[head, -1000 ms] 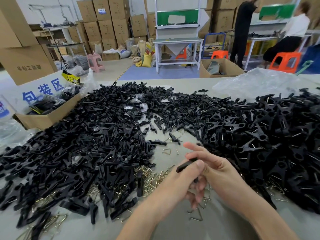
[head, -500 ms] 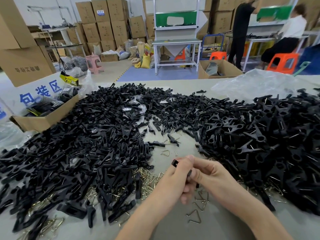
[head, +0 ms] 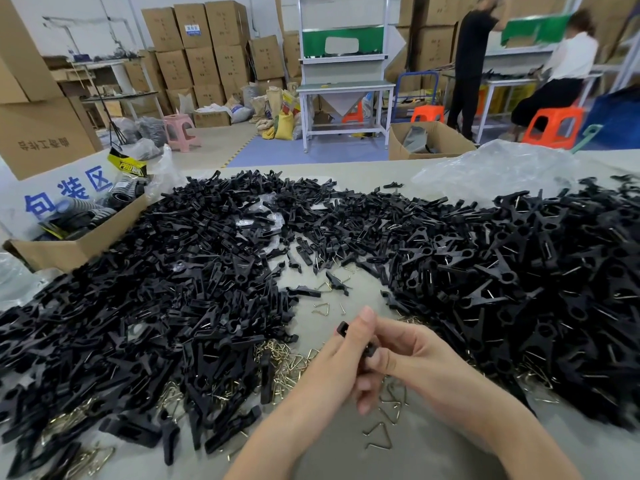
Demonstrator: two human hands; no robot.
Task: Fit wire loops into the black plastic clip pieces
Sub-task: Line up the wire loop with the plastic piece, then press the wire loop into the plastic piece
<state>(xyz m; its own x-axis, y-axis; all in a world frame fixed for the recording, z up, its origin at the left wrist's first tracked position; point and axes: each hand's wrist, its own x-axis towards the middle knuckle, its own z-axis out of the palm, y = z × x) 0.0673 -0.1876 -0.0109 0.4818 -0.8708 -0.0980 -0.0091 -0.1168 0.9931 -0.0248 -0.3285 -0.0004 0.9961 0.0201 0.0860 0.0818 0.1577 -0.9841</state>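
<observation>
Both of my hands meet over the table's near middle around one black clip piece (head: 343,329). My left hand (head: 341,358) grips it, and its top end sticks out above the thumb. My right hand (head: 405,355) pinches its lower end, with the fingers curled round it. Most of the piece is hidden between the fingers, and no wire loop shows on it. Loose wire loops (head: 381,436) lie on the table under my hands. More brass-coloured loops (head: 287,362) lie at the edge of the left heap.
A big heap of black clip pieces (head: 156,306) covers the left of the table, another heap (head: 519,289) the right. A cardboard box (head: 76,247) stands at the far left, a clear plastic bag (head: 491,171) at the far right. Two people work at benches behind.
The clip piece has swung from nearly flat to upright between my hands. My right fingers, stretched out a second ago, have curled in and closed on its lower end.
</observation>
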